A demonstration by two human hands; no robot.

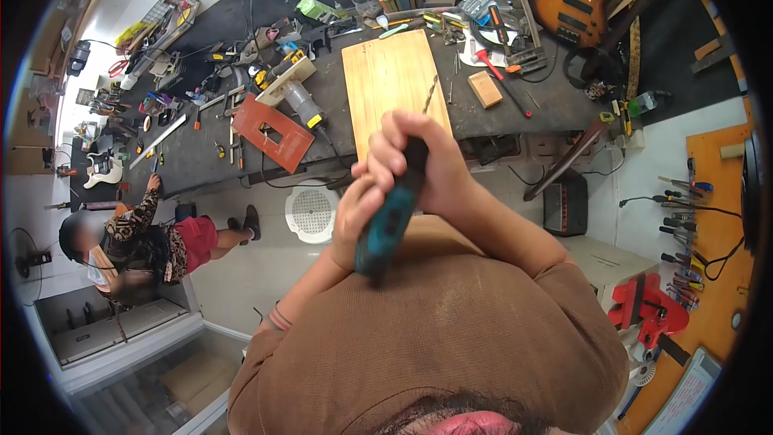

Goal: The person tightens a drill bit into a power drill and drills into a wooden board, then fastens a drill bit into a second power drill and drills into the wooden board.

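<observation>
I hold a teal and black power drill (386, 221) close in front of my chest. My right hand (439, 157) wraps round its dark front part. My left hand (352, 213) is closed on the side of its body, lower down. A long drill bit (431, 93) points away from me, over a pale wooden board (386, 72) on the workbench. Whether the tip touches the board I cannot tell. My hands and the drill cover the board's near end.
A brown-red plate with a cutout (254, 125) and a yellow power tool (278, 68) lie left on the bench (330, 105). A wood block (485, 89) and red-handled tool (489, 63) lie right. A guitar body (568, 0) is behind, a stool (312, 211) below, another person (145, 246) left.
</observation>
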